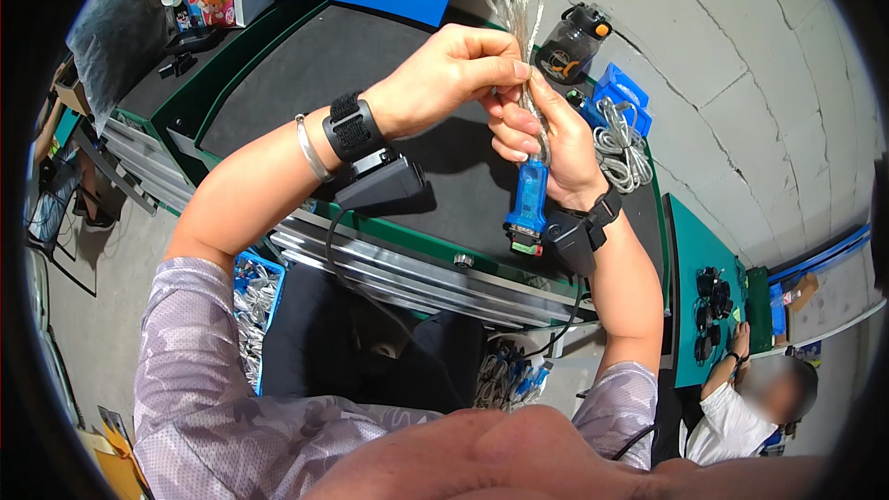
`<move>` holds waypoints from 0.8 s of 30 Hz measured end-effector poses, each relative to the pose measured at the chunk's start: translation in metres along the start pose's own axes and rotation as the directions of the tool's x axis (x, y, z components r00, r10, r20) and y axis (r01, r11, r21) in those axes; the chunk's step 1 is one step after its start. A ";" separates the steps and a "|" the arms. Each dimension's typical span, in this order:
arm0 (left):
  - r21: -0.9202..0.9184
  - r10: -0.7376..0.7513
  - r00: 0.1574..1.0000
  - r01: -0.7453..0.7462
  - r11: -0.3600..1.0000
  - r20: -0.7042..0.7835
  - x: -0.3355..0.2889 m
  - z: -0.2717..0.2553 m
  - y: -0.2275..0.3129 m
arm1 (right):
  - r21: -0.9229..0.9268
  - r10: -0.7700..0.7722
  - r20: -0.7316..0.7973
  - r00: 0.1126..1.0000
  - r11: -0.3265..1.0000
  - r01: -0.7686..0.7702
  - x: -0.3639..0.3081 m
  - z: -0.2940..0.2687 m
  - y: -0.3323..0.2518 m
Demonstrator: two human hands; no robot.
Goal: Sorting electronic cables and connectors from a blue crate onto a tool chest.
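A bundled adapter cable (529,23) with a clear silvery jacket is held upright over the dark work surface. Its loops stick up above my hands, and a translucent blue connector (530,193) hangs below them. With thumb and forefinger, my left hand (460,74) pinches the bundle at its middle. The fingers of my right hand (562,143) are closed round the same bundle just above the connector. What lies between the fingertips is partly hidden. To the right of my right hand rests another coiled silvery cable (622,150).
A dark bottle (574,44) and a small blue bin (622,91) stand at the back right. Below the bench are a blue crate (278,268) of cables and a cable pile (507,378). At far right a co-worker (732,421) reaches onto a teal table (690,250) holding black parts.
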State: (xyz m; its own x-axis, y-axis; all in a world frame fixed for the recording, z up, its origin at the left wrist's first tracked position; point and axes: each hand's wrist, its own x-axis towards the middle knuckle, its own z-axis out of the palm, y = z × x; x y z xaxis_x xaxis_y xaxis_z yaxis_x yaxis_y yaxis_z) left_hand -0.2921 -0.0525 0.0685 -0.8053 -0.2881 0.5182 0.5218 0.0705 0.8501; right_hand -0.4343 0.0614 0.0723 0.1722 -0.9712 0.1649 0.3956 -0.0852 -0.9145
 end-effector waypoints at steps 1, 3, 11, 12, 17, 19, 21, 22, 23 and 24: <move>0.009 -0.004 1.000 0.004 1.000 -0.018 0.003 -0.001 -0.003 | 0.024 0.008 0.011 1.000 1.000 -0.009 0.002 -0.003 0.001; 0.162 -0.062 0.995 0.074 0.984 -0.079 0.007 -0.005 -0.007 | -0.111 -0.037 -0.100 0.994 0.993 0.026 0.007 -0.008 0.006; 0.231 -0.073 0.955 0.143 0.962 -0.288 0.013 -0.020 -0.015 | -0.041 0.044 -0.080 0.996 0.998 -0.047 0.006 -0.021 0.004; 0.217 -0.068 0.954 0.136 0.967 -0.291 0.013 -0.020 -0.016 | -0.047 0.053 -0.088 0.995 0.997 -0.058 0.007 -0.022 0.003; 0.166 -0.101 0.974 0.135 0.977 -0.202 0.012 -0.019 -0.015 | -0.138 0.044 -0.168 0.985 0.988 -0.068 0.007 -0.015 0.006; 0.152 -0.090 0.979 0.119 0.981 -0.185 0.012 -0.021 -0.012 | -0.219 -0.004 -0.181 0.983 0.975 -0.036 0.006 -0.012 0.008; 0.143 -0.082 0.982 0.106 0.984 -0.168 0.012 -0.020 -0.010 | -0.229 -0.008 -0.207 0.978 0.973 -0.040 0.006 -0.011 0.008; 0.168 -0.051 0.979 0.085 0.982 -0.197 0.011 -0.019 -0.011 | -0.190 0.010 -0.172 0.985 0.981 -0.043 0.006 -0.011 0.008; 0.192 -0.020 0.974 0.065 0.979 -0.226 0.011 -0.019 -0.011 | -0.150 0.026 -0.139 0.990 0.988 -0.047 0.006 -0.012 0.008; 0.189 -0.024 0.973 0.068 0.980 -0.229 0.012 -0.018 -0.012 | -0.147 0.033 -0.138 0.990 0.988 -0.054 0.007 -0.013 0.008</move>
State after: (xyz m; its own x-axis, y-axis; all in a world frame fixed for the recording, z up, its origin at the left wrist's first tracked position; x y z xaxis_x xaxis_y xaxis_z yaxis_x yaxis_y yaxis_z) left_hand -0.3028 -0.0739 0.0624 -0.7317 -0.5006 0.4627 0.4028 0.2302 0.8859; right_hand -0.4420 0.0509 0.0609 0.0590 -0.9949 0.0819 0.2488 -0.0648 -0.9664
